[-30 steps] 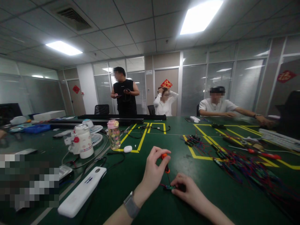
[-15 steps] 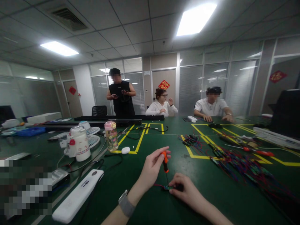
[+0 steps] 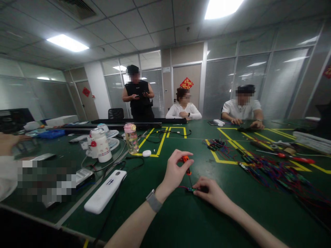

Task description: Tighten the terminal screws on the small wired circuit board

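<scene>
My left hand (image 3: 176, 168) is closed around the orange and black handle of a screwdriver (image 3: 188, 168), held upright with its thin shaft pointing down. The tip meets a small green circuit board (image 3: 190, 189) lying on the green table (image 3: 165, 220). My right hand (image 3: 210, 191) pinches the board's right end between thumb and fingers. A thin red wire runs out from the board's left side. The exact spot under the screwdriver tip is too small to make out.
Right of my hands lies a heap of wired circuit boards (image 3: 274, 172), with a red-handled screwdriver (image 3: 294, 157) behind it. To the left are a white power bank-like bar (image 3: 106, 193), a white jug (image 3: 100, 146) and a pink-lidded bottle (image 3: 131, 139). Several people are around the table.
The camera view has tilted down and turned left. My left fingers have shifted on the screwdriver handle, the thumb now further round it. My right hand stays at the board.
</scene>
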The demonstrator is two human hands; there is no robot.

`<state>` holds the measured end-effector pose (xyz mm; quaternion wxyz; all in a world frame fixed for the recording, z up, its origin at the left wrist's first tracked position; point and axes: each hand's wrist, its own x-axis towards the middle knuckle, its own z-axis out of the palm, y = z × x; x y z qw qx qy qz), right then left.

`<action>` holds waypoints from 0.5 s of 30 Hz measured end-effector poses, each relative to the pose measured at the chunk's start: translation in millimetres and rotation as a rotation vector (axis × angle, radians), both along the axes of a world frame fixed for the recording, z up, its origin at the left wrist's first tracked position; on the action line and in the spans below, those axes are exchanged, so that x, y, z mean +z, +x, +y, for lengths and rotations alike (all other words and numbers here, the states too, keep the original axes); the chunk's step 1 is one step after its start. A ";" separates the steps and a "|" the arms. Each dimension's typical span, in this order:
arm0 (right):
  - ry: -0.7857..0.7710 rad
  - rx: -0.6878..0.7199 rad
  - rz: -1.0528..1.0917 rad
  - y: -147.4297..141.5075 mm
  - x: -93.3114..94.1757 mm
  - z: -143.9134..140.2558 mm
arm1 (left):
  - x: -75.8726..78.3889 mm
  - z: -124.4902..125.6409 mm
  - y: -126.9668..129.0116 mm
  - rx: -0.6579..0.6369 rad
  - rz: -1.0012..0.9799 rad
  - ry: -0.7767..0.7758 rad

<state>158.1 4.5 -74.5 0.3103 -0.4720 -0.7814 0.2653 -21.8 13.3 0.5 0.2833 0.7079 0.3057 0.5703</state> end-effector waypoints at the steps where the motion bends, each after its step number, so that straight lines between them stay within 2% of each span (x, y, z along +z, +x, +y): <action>1: -0.004 0.009 0.009 0.4 0.0 0.0 | 0.3 0.1 -0.5 0.004 0.013 0.007; 6: -0.013 0.018 0.006 1.1 0.0 0.5 | 5.1 -1.9 -2.7 -0.225 -0.052 -0.104; 7: -0.012 0.016 0.004 1.2 0.0 0.5 | 5.8 -2.4 -2.9 -0.216 -0.056 -0.105; 11: -0.007 0.011 0.009 1.3 0.1 0.4 | 6.4 -3.8 -3.1 -0.040 -0.009 -0.025; 13: -0.003 0.013 0.008 1.3 0.8 -0.1 | 6.1 -3.4 -3.4 -0.074 -0.023 -0.030; 15: -0.002 0.015 0.003 1.1 1.9 -0.7 | 5.7 -2.4 -4.1 -0.178 -0.063 -0.087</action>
